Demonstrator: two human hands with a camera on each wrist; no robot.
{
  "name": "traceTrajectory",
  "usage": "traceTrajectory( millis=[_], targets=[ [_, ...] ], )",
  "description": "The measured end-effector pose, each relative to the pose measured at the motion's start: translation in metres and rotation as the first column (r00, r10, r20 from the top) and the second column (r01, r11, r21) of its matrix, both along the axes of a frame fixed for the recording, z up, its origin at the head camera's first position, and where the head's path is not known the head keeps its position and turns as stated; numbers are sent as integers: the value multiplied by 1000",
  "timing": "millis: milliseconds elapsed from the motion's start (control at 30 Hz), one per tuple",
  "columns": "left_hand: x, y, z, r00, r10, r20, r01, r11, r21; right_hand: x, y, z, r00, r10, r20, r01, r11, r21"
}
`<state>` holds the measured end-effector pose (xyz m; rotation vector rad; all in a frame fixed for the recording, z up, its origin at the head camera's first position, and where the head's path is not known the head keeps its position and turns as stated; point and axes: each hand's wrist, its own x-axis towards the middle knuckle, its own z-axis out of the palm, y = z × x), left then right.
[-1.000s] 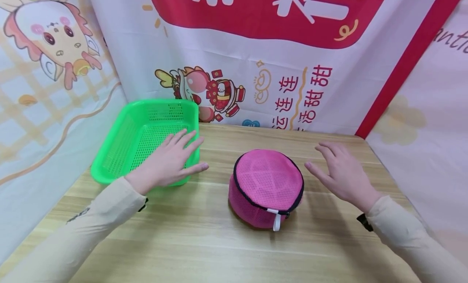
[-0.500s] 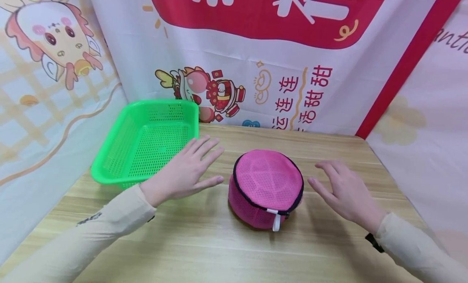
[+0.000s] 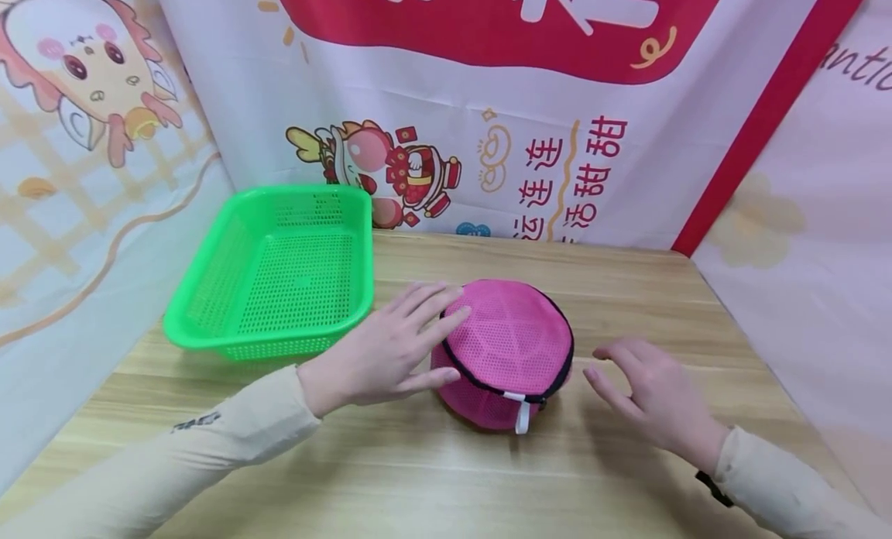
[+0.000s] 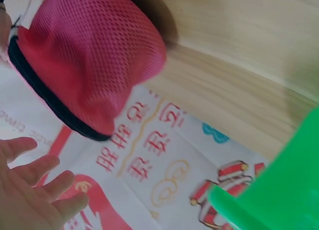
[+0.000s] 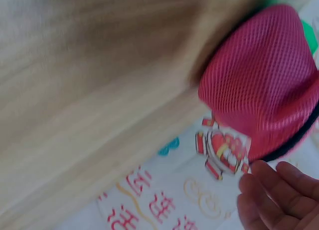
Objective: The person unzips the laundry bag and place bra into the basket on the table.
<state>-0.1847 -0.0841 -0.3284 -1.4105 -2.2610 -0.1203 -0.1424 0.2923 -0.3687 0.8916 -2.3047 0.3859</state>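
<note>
A round pink mesh laundry bag with a black zip edge and a white tab stands on the wooden table. My left hand is spread at its left side, fingers overlapping the rim in the head view. In the left wrist view those fingers appear apart from the bag, holding nothing. On the other side, my right hand hovers a short gap from the bag, thumb and fingers loosely bent around nothing. The right wrist view has its fingertips near the dark zip edge of the bag.
A green plastic basket with a perforated floor sits at the back left of the table. Printed cloth walls enclose the table, with the back one behind the bag and others at both sides.
My left hand has moved right from over the green basket to the bag's left side. My right hand has shifted slightly down. The bag stays in place, and the head view has shifted a little.
</note>
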Motion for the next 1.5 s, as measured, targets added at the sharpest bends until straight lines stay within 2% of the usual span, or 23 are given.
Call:
traceTrajectory(
  millis=[167, 267, 467, 600, 767, 967, 1200, 1500],
  targets=[
    [8, 12, -3, 999, -53, -6, 53, 999, 3, 0, -9, -9, 991, 103, -88, -103, 995, -4],
    [10, 20, -6, 996, -85, -37, 85, 996, -5, 0, -16, -14, 981, 150, -122, -153, 988, -17],
    [15, 39, -11, 986, -138, -94, 133, 989, -57, 5, -30, -15, 957, 240, -163, -246, 969, -18],
    [17, 51, -14, 982, -156, -110, 144, 983, -112, 10, -37, -16, 946, 285, -152, -290, 957, -12],
    [15, 62, -20, 980, -161, -112, 144, 979, -147, 14, -42, -19, 952, 286, -113, -289, 957, -14],
    [13, 65, -25, 979, -170, -109, 150, 974, -169, 14, -46, -22, 953, 283, -111, -287, 958, -22],
    [12, 64, -29, 965, -155, -211, 114, 974, -194, 14, -55, -22, 953, 279, -115, -285, 958, -36],
    [13, 64, -27, 950, -139, -280, 73, 970, -234, 14, -66, -20, 947, 282, -156, -298, 950, -94]
  ],
)
